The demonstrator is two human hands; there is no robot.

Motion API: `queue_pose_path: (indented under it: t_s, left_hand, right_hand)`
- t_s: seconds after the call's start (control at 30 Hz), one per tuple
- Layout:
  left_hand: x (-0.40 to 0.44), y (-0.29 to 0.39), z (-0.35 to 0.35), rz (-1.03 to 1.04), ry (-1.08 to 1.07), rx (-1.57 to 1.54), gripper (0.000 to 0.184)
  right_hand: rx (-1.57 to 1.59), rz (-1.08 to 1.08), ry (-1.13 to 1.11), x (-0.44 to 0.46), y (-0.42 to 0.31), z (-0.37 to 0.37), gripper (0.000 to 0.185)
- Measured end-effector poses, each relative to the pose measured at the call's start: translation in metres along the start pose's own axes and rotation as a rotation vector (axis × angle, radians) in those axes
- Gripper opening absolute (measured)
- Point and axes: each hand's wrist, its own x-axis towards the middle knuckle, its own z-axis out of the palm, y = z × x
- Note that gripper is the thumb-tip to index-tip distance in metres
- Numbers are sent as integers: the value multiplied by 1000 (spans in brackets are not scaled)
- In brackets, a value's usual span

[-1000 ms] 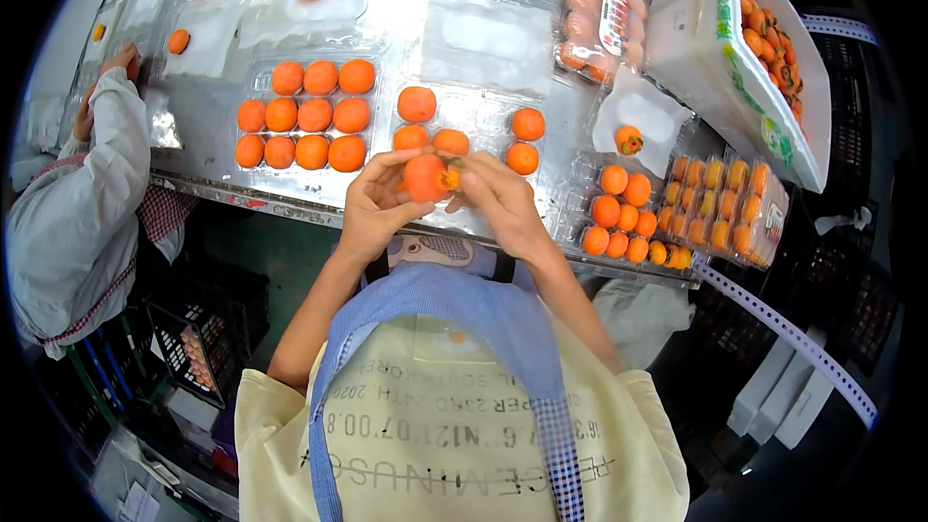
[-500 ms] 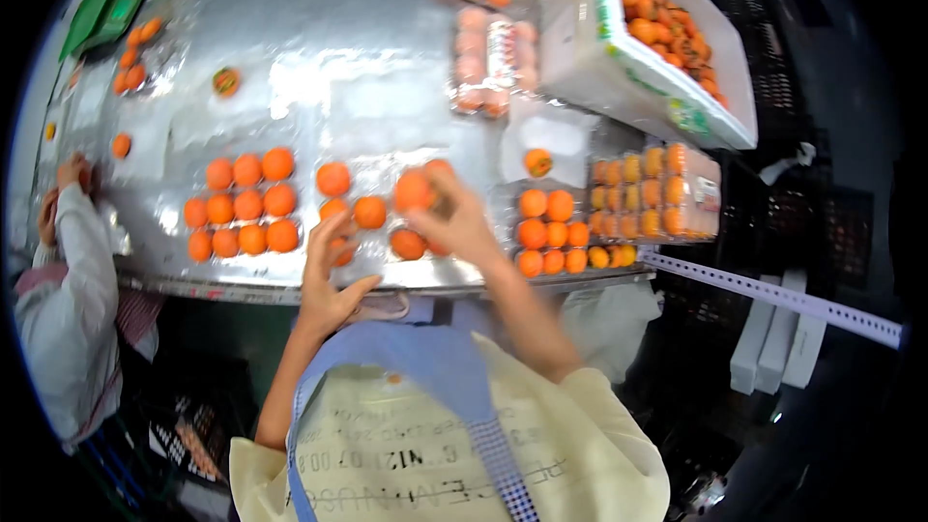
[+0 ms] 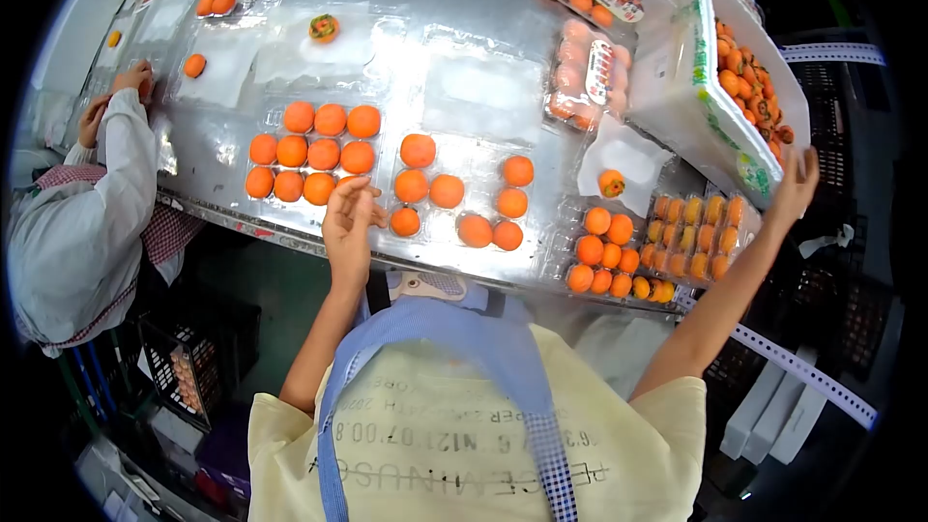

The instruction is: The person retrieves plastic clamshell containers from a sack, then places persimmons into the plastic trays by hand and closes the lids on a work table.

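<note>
Head view: the left hand point(image 3: 350, 220), loosely open and empty, is just beside 8 orange fruits point(image 3: 446, 191) in a clear tray point(image 3: 472, 166) on the bench point(image 3: 425, 0); the right hand point(image 3: 798, 181) meets a white box point(image 3: 667, 63), grip unclear

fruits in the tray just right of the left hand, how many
8: three fruits down the left side of the tray, three down its right, two between. None looks hidden.
</note>
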Motion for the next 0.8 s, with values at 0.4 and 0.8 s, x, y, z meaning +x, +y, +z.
queue_pose_path:
  t_s: [0.4, 0.8]
  left_hand:
    - [-5, -2, -14, -61, 52, -172, 24]
    - [-3, -2, -15, -121, 26, -120, 27]
  right_hand:
    - [192, 72, -833, -262, -121, 92, 28]
    - [36, -347, -1038, -320, -177, 101, 53]
